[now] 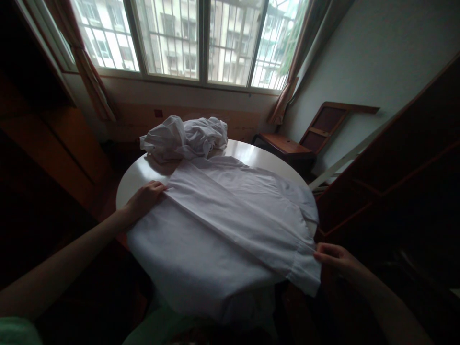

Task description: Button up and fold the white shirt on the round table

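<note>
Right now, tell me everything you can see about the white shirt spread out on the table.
The white shirt looks like thin woven cloth, spread flat over the round white table, its near part hanging over the edge. A long fold runs diagonally across it. The left hand grips the fold's far end, the right hand its cuffed end.

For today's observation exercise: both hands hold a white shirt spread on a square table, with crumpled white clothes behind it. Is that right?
Not quite: the head view shows the table is round. The left hand and right hand do hold the white shirt, with crumpled white clothes behind.
</note>
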{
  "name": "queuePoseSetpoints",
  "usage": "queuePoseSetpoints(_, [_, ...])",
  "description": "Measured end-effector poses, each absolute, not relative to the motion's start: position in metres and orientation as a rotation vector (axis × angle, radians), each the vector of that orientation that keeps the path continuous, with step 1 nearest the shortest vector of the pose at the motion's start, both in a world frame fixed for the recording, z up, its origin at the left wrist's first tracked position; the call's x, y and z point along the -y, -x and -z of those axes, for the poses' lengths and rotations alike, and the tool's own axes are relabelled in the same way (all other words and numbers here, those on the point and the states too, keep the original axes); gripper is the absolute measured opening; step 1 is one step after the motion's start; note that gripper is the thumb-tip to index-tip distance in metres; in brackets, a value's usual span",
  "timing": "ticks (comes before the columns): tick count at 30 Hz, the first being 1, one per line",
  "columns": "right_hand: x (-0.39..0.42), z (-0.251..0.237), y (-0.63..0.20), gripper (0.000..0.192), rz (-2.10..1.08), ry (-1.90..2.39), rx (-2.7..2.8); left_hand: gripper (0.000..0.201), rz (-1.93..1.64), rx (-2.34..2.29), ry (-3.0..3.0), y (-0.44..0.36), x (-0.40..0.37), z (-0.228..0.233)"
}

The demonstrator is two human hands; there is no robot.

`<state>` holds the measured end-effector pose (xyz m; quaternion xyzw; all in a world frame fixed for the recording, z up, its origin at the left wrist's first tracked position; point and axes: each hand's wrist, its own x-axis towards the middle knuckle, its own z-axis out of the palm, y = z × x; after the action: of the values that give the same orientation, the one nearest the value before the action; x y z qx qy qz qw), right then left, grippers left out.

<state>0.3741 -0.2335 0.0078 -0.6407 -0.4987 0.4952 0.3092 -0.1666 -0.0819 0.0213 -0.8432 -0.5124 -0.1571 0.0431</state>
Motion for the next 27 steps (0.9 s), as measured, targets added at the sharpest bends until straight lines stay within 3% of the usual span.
queuePoseSetpoints(5, [0.233,-0.003,-0.379,0.052,-1.327,1.659,1.271,0.043,0.510,1.558,2.706,0.185,0.094,-0.017])
queuePoseSetpoints(10, [0.232,-0.002,-0.386,0.050,-1.321,1.616,1.333,0.046,0.522,1.572,2.724,0.192,0.097,-0.013])
queuePoseSetpoints(21, [0.231,0.001,-0.393,0.046,-1.388,1.557,1.435,0.028,0.392,1.986,2.342,0.152,0.081,-0.038])
queuePoseSetpoints(24, [0.231,0.002,-0.396,0.044,-1.391,1.575,1.445,0.031,0.586,2.051,2.320,0.136,0.050,-0.037])
queuePoseSetpoints(27, [0.230,0.004,-0.397,0.046,-1.406,1.570,1.452,0.023,1.000,2.279,2.293,0.124,0.015,-0.034])
